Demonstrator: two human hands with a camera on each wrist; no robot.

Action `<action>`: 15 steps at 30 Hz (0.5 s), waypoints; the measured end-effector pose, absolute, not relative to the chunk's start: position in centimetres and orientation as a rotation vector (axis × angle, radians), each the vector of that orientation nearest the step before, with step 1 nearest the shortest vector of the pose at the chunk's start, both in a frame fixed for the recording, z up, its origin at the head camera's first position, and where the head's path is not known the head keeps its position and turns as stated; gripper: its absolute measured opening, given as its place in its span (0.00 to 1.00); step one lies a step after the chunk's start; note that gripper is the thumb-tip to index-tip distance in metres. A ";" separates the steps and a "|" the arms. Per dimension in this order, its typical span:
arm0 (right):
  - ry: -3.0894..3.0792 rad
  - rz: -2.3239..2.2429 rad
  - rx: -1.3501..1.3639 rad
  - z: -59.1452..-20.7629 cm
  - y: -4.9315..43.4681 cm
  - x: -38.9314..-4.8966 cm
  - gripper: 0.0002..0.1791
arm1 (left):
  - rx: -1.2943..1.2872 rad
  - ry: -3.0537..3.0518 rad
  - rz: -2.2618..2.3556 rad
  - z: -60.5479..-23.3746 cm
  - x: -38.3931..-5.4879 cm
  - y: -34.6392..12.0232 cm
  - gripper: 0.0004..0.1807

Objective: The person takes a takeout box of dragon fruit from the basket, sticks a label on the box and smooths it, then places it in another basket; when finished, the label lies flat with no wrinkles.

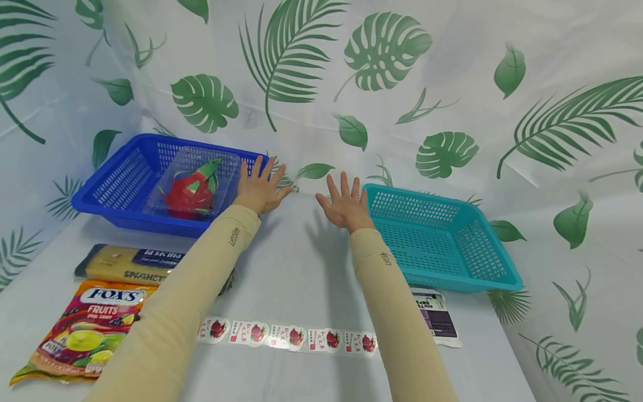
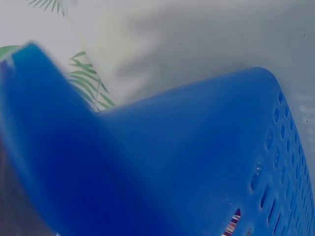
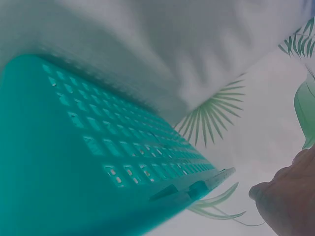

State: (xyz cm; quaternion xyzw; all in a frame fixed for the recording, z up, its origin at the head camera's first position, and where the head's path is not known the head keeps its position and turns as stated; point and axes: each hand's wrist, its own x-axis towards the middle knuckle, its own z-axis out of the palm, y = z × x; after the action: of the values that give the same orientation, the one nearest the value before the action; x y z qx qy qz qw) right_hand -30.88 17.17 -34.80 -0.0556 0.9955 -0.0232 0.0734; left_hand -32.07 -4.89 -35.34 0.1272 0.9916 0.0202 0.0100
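My left hand (image 1: 259, 190), fingers spread, is at the right end of the blue basket (image 1: 108, 209) in the head view. Inside that basket a red dragon fruit (image 1: 188, 195) with green tips lies in a clear plastic box (image 1: 228, 167). My right hand (image 1: 346, 206), also with spread fingers, is beside the left end of the teal basket (image 1: 422, 240). Neither hand holds anything. The left wrist view is mostly filled by the blue basket's wall (image 2: 197, 132). Part of the right hand (image 3: 288, 196) appears at the right wrist view's lower right, apart from the teal basket (image 3: 44, 162).
A spaghetti pack (image 1: 120, 265) and a Fox's candy bag (image 1: 85, 335) lie at the left, partly behind the left sleeve. Several dragon fruit stickers (image 1: 294, 337) run in a strip along the front. A purple and white packet (image 1: 439, 318) lies below the teal basket.
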 end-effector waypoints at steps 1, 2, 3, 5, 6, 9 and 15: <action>2.990 -0.071 -0.167 -34.8 17.2 -30.9 0.41 | 0.397 3.098 0.067 -35.4 -32.0 -4.9 0.40; 2.990 -0.071 -0.167 -34.8 17.1 -30.9 0.41 | 0.398 3.101 0.070 -35.4 -32.0 -4.9 0.40; 2.990 -0.073 -0.166 -34.8 17.1 -30.9 0.41 | 0.400 3.099 0.072 -35.4 -32.0 -4.9 0.39; 2.989 -0.073 -0.165 -34.8 17.0 -30.9 0.41 | 0.404 3.083 0.073 -35.4 -32.1 -5.0 0.39; 2.987 -0.069 -0.169 -34.8 17.0 -30.9 0.41 | 0.410 3.071 0.082 -35.4 -32.1 -5.1 0.39; 2.984 -0.081 -0.199 -34.7 16.7 -30.9 0.41 | 0.456 3.001 0.147 -35.1 -32.3 -5.4 0.37; 2.962 -0.429 -0.376 -35.3 14.7 -29.7 0.36 | 0.646 2.887 0.458 -33.5 -33.2 -7.0 0.31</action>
State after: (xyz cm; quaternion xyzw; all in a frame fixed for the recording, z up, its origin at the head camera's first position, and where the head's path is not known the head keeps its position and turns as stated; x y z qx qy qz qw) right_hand -29.68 14.70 -35.25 -0.1243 0.9800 -0.1420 0.0628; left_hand -33.15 -6.97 -33.55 0.2151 0.9617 0.1527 0.0740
